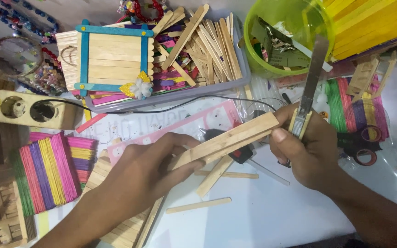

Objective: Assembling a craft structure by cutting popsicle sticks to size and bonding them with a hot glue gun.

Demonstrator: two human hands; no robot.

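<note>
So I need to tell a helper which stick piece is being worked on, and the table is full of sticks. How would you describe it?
Start at the grey tray of loose sticks at the top, then come down to the two hands at the middle. The stack of plain wooden sticks bridges the left hand and the right hand. Unlike the loose single sticks below, it is several sticks layered together, unpainted and lifted off the table.
</note>
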